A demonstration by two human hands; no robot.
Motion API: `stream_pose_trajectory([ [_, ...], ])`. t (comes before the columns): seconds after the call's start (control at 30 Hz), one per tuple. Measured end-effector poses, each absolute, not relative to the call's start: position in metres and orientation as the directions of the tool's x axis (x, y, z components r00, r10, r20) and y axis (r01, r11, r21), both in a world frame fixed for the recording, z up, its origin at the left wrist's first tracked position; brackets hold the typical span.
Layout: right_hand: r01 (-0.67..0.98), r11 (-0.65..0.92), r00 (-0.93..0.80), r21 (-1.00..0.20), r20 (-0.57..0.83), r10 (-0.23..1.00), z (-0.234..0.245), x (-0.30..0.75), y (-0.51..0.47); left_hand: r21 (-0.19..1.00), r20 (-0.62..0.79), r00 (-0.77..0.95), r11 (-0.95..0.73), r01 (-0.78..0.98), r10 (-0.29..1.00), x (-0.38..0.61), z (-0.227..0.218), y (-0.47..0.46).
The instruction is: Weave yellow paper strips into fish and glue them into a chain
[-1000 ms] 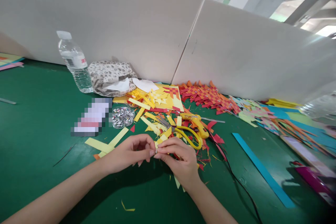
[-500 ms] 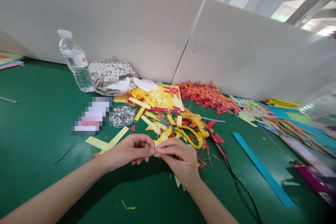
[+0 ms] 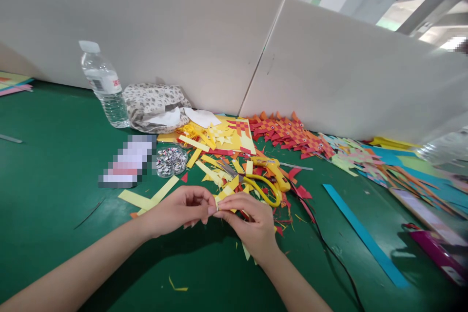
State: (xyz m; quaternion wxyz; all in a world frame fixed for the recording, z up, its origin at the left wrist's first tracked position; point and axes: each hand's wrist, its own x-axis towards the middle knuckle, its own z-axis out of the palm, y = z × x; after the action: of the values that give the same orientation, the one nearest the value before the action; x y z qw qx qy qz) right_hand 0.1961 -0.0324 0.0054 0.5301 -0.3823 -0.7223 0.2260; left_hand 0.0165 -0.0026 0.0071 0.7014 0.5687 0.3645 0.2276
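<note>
My left hand [image 3: 188, 208] and my right hand [image 3: 250, 220] meet over the green table [image 3: 204, 273], thumbs and fingertips pinched together. Between them is a folded yellow paper strip [image 3: 227, 191], mostly covered by my fingers. Just beyond lie scissors [image 3: 277, 199] with yellow handles and a yellow hot glue gun [image 3: 278, 176], on a heap of red, orange and yellow paper scraps. Two crossed pale yellow strips [image 3: 164, 192] lie beside my left hand. Further off, a clear tray holds several googly eyes [image 3: 171, 162].
A water bottle [image 3: 106, 85] and a patterned pouch [image 3: 157, 102] stand by the pale partition [image 3: 146, 19]. Red-orange woven paper fish [image 3: 288, 134] are piled along it. A black cord [image 3: 332, 253], a blue strip [image 3: 361, 231] and a purple object [image 3: 437, 256] lie right; a blurred-out phone [image 3: 127, 163] lies left.
Hardly anything differs. Both hands keep their pinch on the yellow paper, with only a tiny shift of the fingers; the whole view has drifted slightly.
</note>
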Motion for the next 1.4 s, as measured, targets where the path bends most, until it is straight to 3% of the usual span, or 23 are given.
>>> stream_pose_trajectory([
  [0.23, 0.305, 0.430, -0.088, -0.850, 0.424, 0.901, 0.003, 0.197, -0.035, 0.965, -0.253, 0.624, 0.236, 0.112, 0.739, 0.015, 0.007, -0.004],
  [0.8, 0.390, 0.552, -0.224, -0.737, 0.506, 0.833, -0.001, 0.201, -0.035, 0.977, -0.165, 0.637, 0.034, 0.212, 0.753, 0.012, 0.007, -0.002],
  [0.93, 0.359, 0.559, -0.242, -0.748, 0.504, 0.829, -0.004, 0.200, -0.035, 0.978, -0.174, 0.625, 0.059, 0.200, 0.761, 0.012, 0.008, -0.003],
  [1.27, 0.226, 0.464, -0.121, -0.857, 0.448, 0.886, -0.002, 0.201, -0.033, 0.974, -0.195, 0.604, 0.082, 0.210, 0.773, 0.013, 0.006, -0.001],
  [1.4, 0.319, 0.443, 0.001, -0.838, 0.468, 0.884, 0.002, 0.205, -0.029, 0.937, -0.101, 0.494, -0.084, 0.339, 0.864, 0.011, -0.003, 0.004],
])
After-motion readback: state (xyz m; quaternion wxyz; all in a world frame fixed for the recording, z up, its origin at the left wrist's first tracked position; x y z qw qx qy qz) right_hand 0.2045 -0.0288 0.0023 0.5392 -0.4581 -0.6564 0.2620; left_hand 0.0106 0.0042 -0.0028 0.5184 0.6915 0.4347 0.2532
